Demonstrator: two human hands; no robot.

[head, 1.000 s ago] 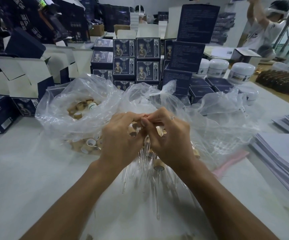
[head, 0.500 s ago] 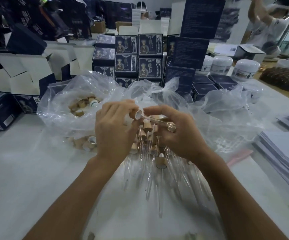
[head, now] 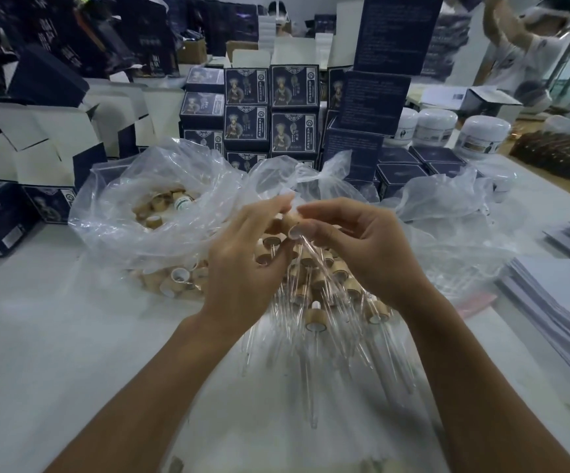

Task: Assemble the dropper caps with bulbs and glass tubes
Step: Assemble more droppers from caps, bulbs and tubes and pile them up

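Half a second ago the right hand (head: 365,247) held a glass tube nearly level, its wide end pointing at the left hand (head: 242,264), with the two hands a little apart. Now they have closed together above the heap, and the wooden dropper cap (head: 289,220) sits pinched between the fingertips of both. The glass tube (head: 312,257) slants down and to the right from the cap's underside toward the right palm, its upper end at the cap, which suggests the tube is being pushed into the collar; how deep it is seated cannot be told, since fingers cover the joint. The left hand's fingers are curled round the cap from the left; the right hand pinches it with thumb and forefinger, the other fingers loosely bent. Below, on the counter (head: 54,353), lies a pile of finished droppers (head: 316,317) with tubes fanned toward the near edge. A clear plastic bag (head: 133,213) of loose wooden caps sits to the left. Judging by the many caps left there, this is one unit in a long run, and once the tube seats it would likely join the pile.
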